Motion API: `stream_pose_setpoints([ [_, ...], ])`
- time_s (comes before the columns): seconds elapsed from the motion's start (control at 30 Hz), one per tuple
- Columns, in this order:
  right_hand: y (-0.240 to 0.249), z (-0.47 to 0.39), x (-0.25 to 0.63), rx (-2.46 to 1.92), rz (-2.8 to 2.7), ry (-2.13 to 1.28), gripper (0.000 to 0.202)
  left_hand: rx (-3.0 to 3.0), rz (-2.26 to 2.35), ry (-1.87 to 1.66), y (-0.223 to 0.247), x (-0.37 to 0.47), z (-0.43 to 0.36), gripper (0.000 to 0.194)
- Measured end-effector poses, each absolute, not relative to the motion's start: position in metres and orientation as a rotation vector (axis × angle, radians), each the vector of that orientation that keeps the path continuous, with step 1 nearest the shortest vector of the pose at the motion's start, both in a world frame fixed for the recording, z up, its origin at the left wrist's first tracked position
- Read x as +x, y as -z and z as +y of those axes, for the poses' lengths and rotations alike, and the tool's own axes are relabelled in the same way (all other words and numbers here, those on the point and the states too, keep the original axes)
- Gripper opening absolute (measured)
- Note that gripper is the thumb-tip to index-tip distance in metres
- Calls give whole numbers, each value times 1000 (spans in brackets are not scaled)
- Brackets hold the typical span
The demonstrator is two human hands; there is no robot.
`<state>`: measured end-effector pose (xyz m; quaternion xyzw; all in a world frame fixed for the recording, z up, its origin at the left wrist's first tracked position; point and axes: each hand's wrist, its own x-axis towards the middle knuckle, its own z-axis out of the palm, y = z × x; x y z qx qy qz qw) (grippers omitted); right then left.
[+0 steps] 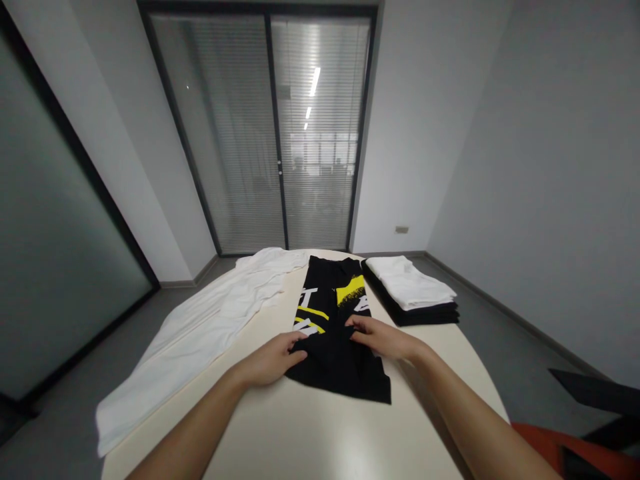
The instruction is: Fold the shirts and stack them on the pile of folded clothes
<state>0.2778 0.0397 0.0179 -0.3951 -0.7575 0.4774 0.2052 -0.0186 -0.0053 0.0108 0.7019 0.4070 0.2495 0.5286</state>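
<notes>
"Black garment, yellow and white print, lying lengthwise on the pale table, mid-view. How do you have it?"

"Left hand at its left edge, thumb and fingers apart. Right hand over its right side, thumb near the fingertips; from my remote seat I can't tell whether cloth is pinched."

"Step in hand?"

"Arranging the cloth, I'd judge, evening its edges. Next move, I think, calls for a light pinch at matching height on both sides, so the fabric doesn't skew."

"Containers?"

"None that I can make out. Just a stack to the right, close by the garment's far end: white folded cloth on top, black folded cloths beneath. Long white fabric spreads loosely along the left side, its far end near the black piece."
</notes>
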Motion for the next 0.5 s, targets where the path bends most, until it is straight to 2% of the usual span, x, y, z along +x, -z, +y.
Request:
stream_pose_setpoints([
  [0.23, -40, 23, 274, -1195, -2236, -1605, 32, 1676, 830, -223, -33, -24, -17, 26],
  [0.4, -46, 1, 256, -1102, -2492, -1933, 36, 1402, 633, 234, -41, -17, -35, 41],
  [0.5, -47, -7, 249, -1060, -2557, -2039, 35, 1380, 518, 268, -42, -10, -44, 42],
])
